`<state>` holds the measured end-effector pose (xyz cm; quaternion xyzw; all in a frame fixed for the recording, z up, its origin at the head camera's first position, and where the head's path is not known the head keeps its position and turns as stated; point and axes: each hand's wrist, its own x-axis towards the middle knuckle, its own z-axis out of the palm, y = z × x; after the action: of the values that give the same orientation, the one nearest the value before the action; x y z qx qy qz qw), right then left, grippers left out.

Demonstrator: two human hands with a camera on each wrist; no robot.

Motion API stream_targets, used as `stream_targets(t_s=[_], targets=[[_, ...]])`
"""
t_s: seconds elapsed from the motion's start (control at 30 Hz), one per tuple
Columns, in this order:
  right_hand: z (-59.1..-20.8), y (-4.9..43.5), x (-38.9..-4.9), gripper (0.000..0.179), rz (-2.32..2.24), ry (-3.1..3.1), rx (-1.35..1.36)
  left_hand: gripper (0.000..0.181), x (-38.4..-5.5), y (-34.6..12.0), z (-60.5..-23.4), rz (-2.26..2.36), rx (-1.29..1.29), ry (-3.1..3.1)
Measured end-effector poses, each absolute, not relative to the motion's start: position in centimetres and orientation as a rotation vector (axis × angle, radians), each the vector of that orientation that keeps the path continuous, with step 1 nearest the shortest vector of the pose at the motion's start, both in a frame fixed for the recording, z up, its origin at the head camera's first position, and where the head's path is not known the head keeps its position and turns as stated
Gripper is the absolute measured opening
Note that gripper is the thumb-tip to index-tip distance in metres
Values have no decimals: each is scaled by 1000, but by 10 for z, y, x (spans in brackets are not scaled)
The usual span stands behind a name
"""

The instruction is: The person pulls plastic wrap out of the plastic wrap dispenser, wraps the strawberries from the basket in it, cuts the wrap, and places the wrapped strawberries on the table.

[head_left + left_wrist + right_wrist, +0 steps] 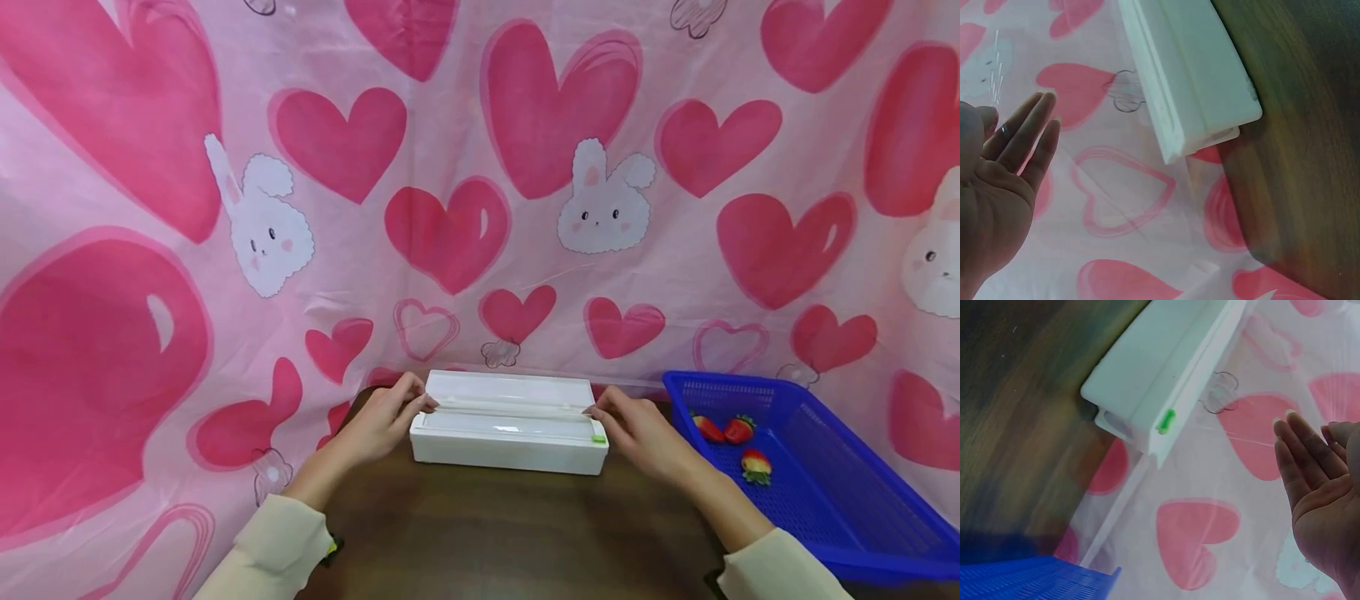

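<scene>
A long white cling film dispenser (508,456) with a green slide tab (598,438) sits on the table, its lid (510,387) raised at the back. A thin sheet of clear cling film (517,409) stretches between my two hands over the box. My left hand (384,419) pinches one end of the film between thumb and forefinger, at the box's left. At the right end, my right hand (643,432) pinches the film's other side. In both wrist views the remaining fingers are extended, and the transparent film shows only as faint shiny streaks.
A blue plastic basket (840,467) stands to the right, with several strawberries (738,429) in it. Behind the brown wooden table (510,533) hangs a pink cloth (450,150) printed with hearts and rabbits.
</scene>
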<state>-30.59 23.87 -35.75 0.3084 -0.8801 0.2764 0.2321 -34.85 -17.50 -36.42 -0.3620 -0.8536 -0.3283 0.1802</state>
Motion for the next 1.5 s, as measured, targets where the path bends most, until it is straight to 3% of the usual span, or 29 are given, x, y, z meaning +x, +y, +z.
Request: stream_targets(t_s=[0.57,1.17,1.5], targets=[[-341,238,-270,4,671,-2373,908,15,-312,-184,-350,-949,-1061,-2341],[-348,231,-224,36,576,-2256,940,12,-266,-194,-358,-905,-1041,-2301],[-363,232,-202,39,558,-2212,1015,15,-243,-199,-369,-926,-1128,-2273]])
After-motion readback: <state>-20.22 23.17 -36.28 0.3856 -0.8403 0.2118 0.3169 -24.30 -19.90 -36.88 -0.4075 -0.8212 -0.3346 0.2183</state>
